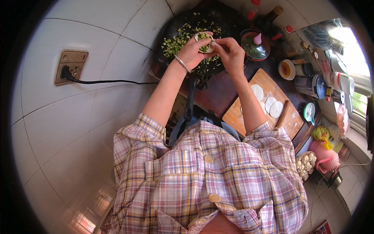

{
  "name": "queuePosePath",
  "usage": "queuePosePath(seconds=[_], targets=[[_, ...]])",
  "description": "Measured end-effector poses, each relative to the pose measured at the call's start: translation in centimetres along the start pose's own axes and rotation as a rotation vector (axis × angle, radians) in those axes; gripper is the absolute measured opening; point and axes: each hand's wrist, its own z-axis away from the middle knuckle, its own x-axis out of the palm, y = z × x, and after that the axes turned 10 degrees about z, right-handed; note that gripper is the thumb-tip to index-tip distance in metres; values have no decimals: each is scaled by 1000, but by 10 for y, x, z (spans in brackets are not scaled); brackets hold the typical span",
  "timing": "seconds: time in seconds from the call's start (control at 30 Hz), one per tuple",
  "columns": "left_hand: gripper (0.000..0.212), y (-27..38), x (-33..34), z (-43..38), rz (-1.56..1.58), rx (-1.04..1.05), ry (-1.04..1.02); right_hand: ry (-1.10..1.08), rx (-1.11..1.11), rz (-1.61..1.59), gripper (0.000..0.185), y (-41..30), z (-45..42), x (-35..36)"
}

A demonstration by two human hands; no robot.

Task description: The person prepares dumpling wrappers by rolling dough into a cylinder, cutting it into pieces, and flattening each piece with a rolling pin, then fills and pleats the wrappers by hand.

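Observation:
My left hand, with a metal bangle at its wrist, holds up a round dough wrapper with chopped green filling in it. The fingertips of my right hand pinch the wrapper's right edge. Beneath both hands lies a dark wok with chopped green and pale filling spread over it; its black handle points towards me. To the right, a wooden board bears several flat round wrappers and a wooden rolling pin, partly behind my right forearm.
A lidded glass bowl stands right of the wok, near dark bottles. Jars and a small bowl line the right side. A black cable runs from a wall socket on the left. Eggs and a pink jug are lower right.

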Motion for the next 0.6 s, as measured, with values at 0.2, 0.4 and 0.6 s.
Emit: queuePosePath(seconds=[0.2,0.4,0.6], targets=[[21,3,-1,5,65,-50,-22,-20,-174,259,12,-13,1,-8],[27,2,3,9,-218,-10,-24,-100,179,-149,16,-10,-2,-8],[26,1,4,13,-288,-43,-12,-89,-177,265,18,-14,2,-13]])
